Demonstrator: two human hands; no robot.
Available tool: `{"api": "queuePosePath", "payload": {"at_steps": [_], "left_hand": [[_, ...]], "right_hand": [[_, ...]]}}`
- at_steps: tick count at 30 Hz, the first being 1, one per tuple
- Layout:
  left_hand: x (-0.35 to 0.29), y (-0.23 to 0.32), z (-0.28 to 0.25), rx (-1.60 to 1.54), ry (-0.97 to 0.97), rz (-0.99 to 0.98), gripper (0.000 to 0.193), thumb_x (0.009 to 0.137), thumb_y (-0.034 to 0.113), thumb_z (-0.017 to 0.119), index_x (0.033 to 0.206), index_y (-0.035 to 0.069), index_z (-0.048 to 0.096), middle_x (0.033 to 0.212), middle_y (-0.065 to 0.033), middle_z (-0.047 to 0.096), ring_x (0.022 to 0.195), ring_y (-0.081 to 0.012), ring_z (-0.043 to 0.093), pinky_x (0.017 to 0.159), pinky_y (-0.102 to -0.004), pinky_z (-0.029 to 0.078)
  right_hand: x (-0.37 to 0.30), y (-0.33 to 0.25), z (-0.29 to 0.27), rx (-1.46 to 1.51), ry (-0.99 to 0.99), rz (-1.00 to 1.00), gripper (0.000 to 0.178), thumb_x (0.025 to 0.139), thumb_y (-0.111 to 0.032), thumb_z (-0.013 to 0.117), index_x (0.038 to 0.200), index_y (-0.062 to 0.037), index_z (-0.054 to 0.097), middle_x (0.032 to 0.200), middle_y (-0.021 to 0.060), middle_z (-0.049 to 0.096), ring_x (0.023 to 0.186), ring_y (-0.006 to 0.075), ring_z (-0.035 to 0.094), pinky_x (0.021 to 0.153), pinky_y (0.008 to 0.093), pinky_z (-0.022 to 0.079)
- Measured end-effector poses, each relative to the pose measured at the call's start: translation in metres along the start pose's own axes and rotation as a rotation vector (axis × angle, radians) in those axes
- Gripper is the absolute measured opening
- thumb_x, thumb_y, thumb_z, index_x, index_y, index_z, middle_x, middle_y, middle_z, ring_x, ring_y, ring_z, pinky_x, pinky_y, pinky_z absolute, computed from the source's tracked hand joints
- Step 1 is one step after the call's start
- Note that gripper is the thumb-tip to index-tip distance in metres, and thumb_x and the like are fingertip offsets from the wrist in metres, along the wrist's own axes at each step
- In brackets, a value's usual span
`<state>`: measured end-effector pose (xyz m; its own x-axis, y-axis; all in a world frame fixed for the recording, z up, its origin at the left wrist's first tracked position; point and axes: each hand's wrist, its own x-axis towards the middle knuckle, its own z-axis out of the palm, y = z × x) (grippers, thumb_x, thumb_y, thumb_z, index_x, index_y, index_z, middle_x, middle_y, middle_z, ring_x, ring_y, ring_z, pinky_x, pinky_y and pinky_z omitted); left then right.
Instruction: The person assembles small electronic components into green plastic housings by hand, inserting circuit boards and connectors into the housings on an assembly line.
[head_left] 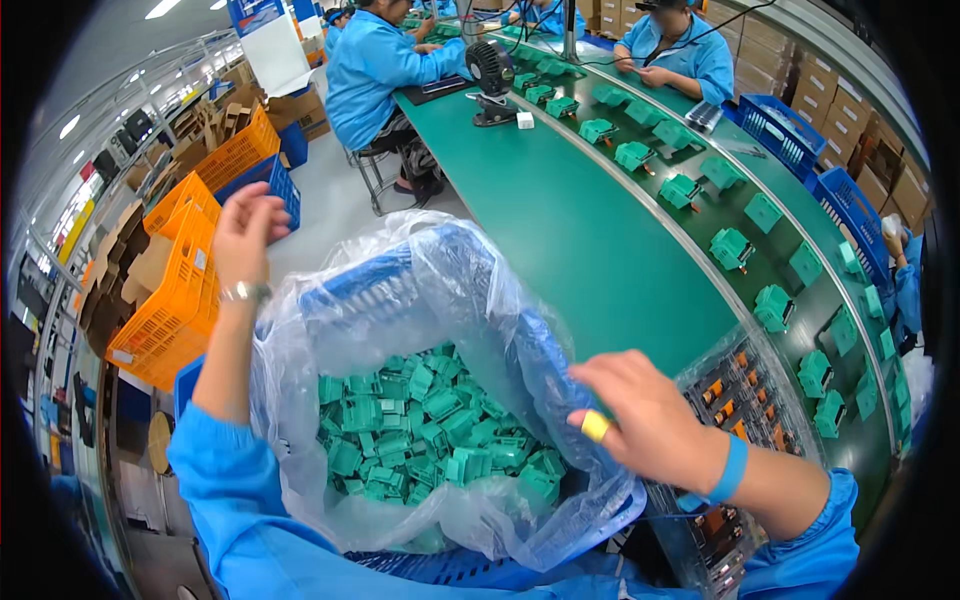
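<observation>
In the head view, the left grip (247,225), above a wristwatch (245,291), is raised beyond the left edge of the bag (285,400), its fingers loosely curled and released, with nothing visible in them. The right grip (640,405) is also released, fingers extended over the right side of the bag; whether it touches the plastic I cannot tell. It wears a yellow band (595,426) on one digit, and a blue wristband (733,470) sits behind it. The parts (420,420), green and boxy, lie heaped inside the clear bag, which lines a blue crate (450,568). Ahead is the green table (580,230), with a fan (490,68) toward its far end. Along its right runs a belt (775,255) carrying green housings (732,248) in rows. Black-and-orange pieces (713,392) lie just beyond the right grip. Orange crates (160,335) stand at left, and a co-worker (375,75) in blue sits by the table
</observation>
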<state>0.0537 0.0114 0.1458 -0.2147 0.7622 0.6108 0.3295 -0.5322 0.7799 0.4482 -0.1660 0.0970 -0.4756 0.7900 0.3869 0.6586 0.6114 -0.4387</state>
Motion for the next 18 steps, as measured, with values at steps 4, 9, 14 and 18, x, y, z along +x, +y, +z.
{"api": "queuePosePath", "payload": {"at_steps": [4, 9, 14, 18], "left_hand": [[-0.137, 0.025, 0.047, 0.202, -0.71, -0.142, 0.024, 0.084, 0.014, 0.062, 0.107, 0.006, 0.061, 0.098, -0.0071, 0.065, 0.085, -0.0147, 0.062, 0.074, -0.0282, 0.05], [-0.287, -0.053, 0.057, 0.597, -1.202, -0.549, 0.06, 0.078, 0.043, 0.067, 0.122, 0.006, 0.051, 0.114, -0.0161, 0.059, 0.103, -0.0245, 0.058, 0.088, -0.0356, 0.046], [-0.336, -0.082, 0.073, 0.857, -1.281, -0.313, 0.06, 0.075, 0.039, 0.066, 0.125, 0.011, 0.049, 0.117, -0.0171, 0.056, 0.104, -0.031, 0.057, 0.089, -0.0406, 0.046], [-0.338, -0.098, 0.07, 0.945, -1.221, -0.428, 0.042, 0.076, 0.017, 0.058, 0.118, 0.013, 0.054, 0.108, -0.0145, 0.06, 0.098, -0.0335, 0.058, 0.086, -0.0425, 0.046]], "right_hand": [[-0.043, -0.052, 0.028, 0.147, -0.233, -0.131, 0.047, 0.08, -0.026, 0.063, 0.113, 0.0033, 0.049, 0.101, 0.0188, 0.057, 0.092, 0.031, 0.054, 0.079, 0.0391, 0.046], [-0.064, -0.094, 0.056, 0.216, -1.226, 0.012, 0.042, 0.082, -0.026, 0.06, 0.112, -0.0002, 0.047, 0.109, 0.0173, 0.054, 0.093, 0.03, 0.053, 0.077, 0.0387, 0.044], [-0.114, -0.085, 0.027, 0.21, -0.556, -0.623, 0.023, 0.079, -0.018, 0.054, 0.098, -0.0051, 0.056, 0.111, 0.0054, 0.055, 0.098, 0.023, 0.051, 0.079, 0.0355, 0.04], [-0.134, -0.107, -0.059, 0.181, -0.658, -0.511, 0.031, 0.084, -0.02, 0.056, 0.108, -0.0016, 0.058, 0.114, 0.0124, 0.057, 0.101, 0.0257, 0.055, 0.079, 0.0326, 0.044]]}}
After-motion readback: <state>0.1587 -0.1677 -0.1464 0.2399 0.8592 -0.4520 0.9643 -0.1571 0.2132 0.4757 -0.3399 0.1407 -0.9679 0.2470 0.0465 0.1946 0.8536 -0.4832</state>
